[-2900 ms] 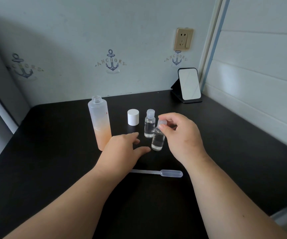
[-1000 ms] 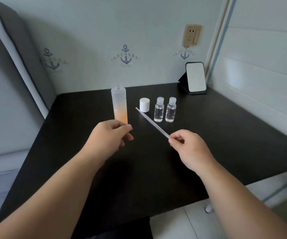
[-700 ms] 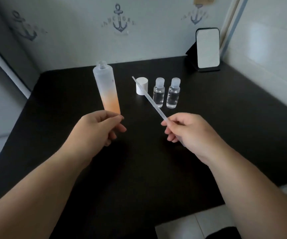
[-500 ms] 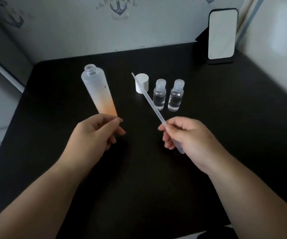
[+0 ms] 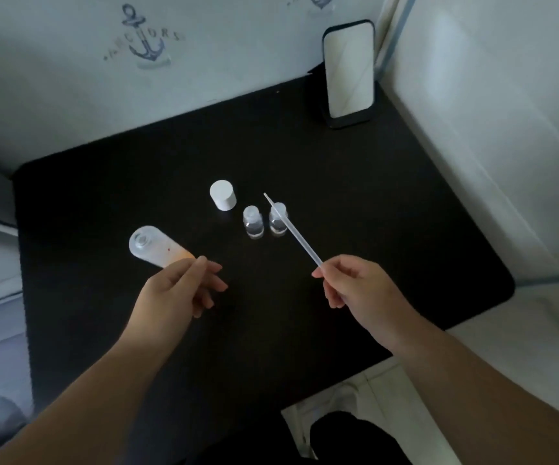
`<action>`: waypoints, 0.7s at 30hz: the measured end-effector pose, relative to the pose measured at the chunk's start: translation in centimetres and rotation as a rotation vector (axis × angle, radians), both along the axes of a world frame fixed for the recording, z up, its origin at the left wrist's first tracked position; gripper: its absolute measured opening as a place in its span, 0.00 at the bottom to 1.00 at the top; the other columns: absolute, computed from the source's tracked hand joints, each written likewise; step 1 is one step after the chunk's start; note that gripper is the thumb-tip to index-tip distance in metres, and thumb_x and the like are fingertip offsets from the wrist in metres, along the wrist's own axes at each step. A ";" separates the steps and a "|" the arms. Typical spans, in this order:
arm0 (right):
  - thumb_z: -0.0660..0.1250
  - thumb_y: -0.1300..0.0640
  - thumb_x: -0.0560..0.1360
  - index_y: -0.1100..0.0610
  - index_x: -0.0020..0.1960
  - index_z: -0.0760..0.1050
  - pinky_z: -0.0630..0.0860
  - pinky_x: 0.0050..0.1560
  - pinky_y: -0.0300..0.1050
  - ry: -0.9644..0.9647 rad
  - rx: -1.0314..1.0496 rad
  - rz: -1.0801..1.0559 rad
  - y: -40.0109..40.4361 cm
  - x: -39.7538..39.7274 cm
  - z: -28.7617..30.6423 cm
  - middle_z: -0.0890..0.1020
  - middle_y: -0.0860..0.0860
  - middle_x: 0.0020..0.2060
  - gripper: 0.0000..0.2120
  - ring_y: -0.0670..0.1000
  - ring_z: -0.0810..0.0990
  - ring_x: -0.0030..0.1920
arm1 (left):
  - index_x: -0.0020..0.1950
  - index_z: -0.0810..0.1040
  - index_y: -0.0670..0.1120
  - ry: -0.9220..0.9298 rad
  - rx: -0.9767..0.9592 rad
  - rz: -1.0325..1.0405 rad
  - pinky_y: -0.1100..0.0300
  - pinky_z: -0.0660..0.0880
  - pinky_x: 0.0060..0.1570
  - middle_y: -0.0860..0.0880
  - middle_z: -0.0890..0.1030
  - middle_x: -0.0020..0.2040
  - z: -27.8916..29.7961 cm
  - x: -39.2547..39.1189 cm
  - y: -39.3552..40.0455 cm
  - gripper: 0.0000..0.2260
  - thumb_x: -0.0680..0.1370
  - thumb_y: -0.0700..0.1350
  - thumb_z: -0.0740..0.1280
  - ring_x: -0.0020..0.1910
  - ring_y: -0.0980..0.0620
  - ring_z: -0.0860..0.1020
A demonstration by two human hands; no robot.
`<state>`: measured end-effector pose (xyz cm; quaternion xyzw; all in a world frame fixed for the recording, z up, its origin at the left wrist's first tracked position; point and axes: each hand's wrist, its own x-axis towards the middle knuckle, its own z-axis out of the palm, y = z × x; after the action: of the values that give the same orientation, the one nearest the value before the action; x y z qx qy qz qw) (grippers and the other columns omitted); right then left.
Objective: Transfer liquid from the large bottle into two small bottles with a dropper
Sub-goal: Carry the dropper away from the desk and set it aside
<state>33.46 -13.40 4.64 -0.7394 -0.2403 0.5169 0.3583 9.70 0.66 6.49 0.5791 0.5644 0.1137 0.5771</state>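
Holding the large bottle point(image 5: 157, 248) in our left hand point(image 5: 179, 290), we have it lifted off the bench point(image 5: 355, 209) and tilted so its open mouth faces up toward us; the fingers point(image 5: 209, 281) curl round its lower end, where the orange liquid sits. We judge the tilt is meant to bring the liquid within reach of the tip and to make the narrow neck an easier target.

Our right hand point(image 5: 355, 290) pinches the dropper point(image 5: 293, 231) near its bulb end. The bulb itself is hidden in the hand, so we cannot tell whether it is squeezed. The stem points up and away, and its tip crosses in front of the right-hand small bottle point(image 5: 277, 223), in the air rather than touching it as far as we can tell.

Both small bottles stand upright just beside each other, mid-bench; the left one point(image 5: 253, 225) is nearest the white cap point(image 5: 222, 195), which stands apart behind them, presumably set aside from the large bottle. Whether the small bottles are capped is unclear. A mirror point(image 5: 348, 70) leans at the far right corner.

Judgement: no draw begun yet. Next, bring the tip to the neck.
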 end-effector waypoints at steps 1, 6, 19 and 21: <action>0.65 0.51 0.81 0.42 0.45 0.82 0.77 0.41 0.40 0.007 -0.008 -0.033 -0.9 0.5 0.7 0.83 0.45 0.35 0.10 0.43 0.81 0.34 | 0.49 0.85 0.58 -0.015 -0.016 -0.006 0.53 0.75 0.39 0.48 0.86 0.46 0.5 0.5 -0.1 0.13 0.84 0.54 0.61 0.37 0.52 0.81; 0.64 0.52 0.82 0.47 0.49 0.82 0.77 0.40 0.38 0.005 0.038 -0.174 -7.2 2.7 3.1 0.79 0.43 0.31 0.08 0.42 0.78 0.33 | 0.49 0.85 0.57 -0.055 -0.033 -0.143 0.53 0.75 0.37 0.46 0.86 0.46 2.4 4.7 -2.2 0.14 0.82 0.55 0.60 0.36 0.51 0.81; 0.65 0.55 0.83 0.51 0.44 0.84 0.77 0.43 0.43 -0.022 0.214 -0.680 -29.9 10.3 6.3 0.82 0.48 0.34 0.12 0.46 0.78 0.35 | 0.51 0.81 0.41 -0.064 -0.154 -0.387 0.53 0.72 0.38 0.40 0.84 0.44 5.7 24.6 -18.0 0.17 0.85 0.50 0.57 0.35 0.47 0.76; 0.64 0.58 0.83 0.54 0.44 0.84 0.77 0.40 0.41 -0.020 0.235 -0.799 -32.9 10.3 6.2 0.81 0.49 0.33 0.13 0.46 0.77 0.33 | 0.52 0.83 0.41 -0.164 -0.120 -0.540 0.51 0.72 0.40 0.40 0.85 0.45 6.0 25.9 -20.9 0.16 0.84 0.50 0.60 0.37 0.47 0.78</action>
<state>43.75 -46.33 10.84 -0.7335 0.0049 0.2990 0.6104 35.62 -20.27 12.50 0.6620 0.3469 -0.0313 0.6637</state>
